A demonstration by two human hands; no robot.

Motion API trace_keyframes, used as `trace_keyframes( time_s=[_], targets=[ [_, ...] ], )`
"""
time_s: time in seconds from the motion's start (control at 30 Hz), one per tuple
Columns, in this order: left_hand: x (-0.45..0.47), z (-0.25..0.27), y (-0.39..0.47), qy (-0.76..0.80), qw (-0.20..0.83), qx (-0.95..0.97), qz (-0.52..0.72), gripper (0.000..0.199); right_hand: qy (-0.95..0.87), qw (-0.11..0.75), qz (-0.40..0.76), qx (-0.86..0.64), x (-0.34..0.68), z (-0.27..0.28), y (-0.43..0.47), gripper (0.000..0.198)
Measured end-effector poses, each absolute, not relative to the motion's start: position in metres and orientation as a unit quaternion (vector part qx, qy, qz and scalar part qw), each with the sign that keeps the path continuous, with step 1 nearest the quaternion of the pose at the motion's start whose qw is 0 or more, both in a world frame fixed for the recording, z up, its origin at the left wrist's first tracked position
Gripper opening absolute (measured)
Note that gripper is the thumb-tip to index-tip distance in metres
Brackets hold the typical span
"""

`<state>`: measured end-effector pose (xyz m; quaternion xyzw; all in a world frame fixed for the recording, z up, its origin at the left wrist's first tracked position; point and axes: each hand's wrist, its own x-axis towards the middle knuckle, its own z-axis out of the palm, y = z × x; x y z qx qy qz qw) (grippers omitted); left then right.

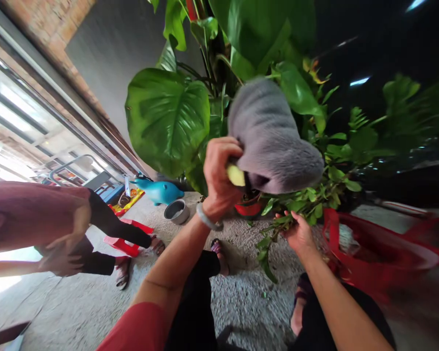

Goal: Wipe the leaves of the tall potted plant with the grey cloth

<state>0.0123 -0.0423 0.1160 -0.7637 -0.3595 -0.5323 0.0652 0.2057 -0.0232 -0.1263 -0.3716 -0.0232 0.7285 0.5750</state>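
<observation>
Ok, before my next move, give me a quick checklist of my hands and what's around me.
1. Left hand closed on the fluffy grey thing: ok.
2. Right hand has a grip on the leafy stems: ok.
3. Those stems free of the plants behind: cannot tell, the foliage overlaps.
4. Red bag open at the top: ok.
5. Floor free of scraps: not ok, a small green scrap lies between your feet.
6. Other person apart from your hands: ok, off to the left.
</observation>
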Motion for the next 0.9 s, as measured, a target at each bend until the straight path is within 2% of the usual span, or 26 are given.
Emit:
trace_keyframes(
  time_s=[0.1,0.2,0.27,0.37,0.5,0.6,0.7,0.8,0.9],
  targets=[
    [0.020,0.066,-0.028,-0.326,0.073,-0.818,-0.468,0.011,-0.011,0.593,0.726,-0.348,0.204,-0.119,-0.025,0.009],
    [0.009,0.011,-0.053,-0.376,-0.027,-0.852,-0.364,0.020,-0.026,0.611,0.737,-0.288,0.204,-0.115,-0.030,0.016],
    [-0.001,-0.002,-0.080,-0.379,-0.109,-0.862,-0.320,0.026,-0.046,0.593,0.755,-0.276,0.208,-0.114,-0.033,0.027],
    [-0.004,0.021,-0.104,-0.373,-0.160,-0.849,-0.339,0.027,-0.054,0.587,0.753,-0.292,0.216,-0.110,-0.036,0.034],
    [0.023,0.072,-0.081,-0.398,-0.113,-0.763,-0.497,0.022,-0.039,0.640,0.705,-0.305,0.217,-0.100,-0.038,0.032],
    [0.051,0.071,-0.051,-0.430,-0.107,-0.720,-0.534,0.024,-0.031,0.649,0.696,-0.307,0.208,-0.090,-0.039,0.034],
    [0.061,0.038,-0.053,-0.445,-0.182,-0.769,-0.421,0.028,-0.015,0.629,0.721,-0.292,0.199,-0.085,-0.041,0.032],
    [0.040,0.001,-0.097,-0.403,-0.253,-0.837,-0.271,0.030,-0.005,0.601,0.743,-0.296,0.197,-0.089,-0.044,0.030],
    [0.006,-0.017,-0.153,-0.426,-0.289,-0.825,-0.233,0.027,0.010,0.581,0.751,-0.313,0.199,-0.097,-0.053,0.031]
  ],
)
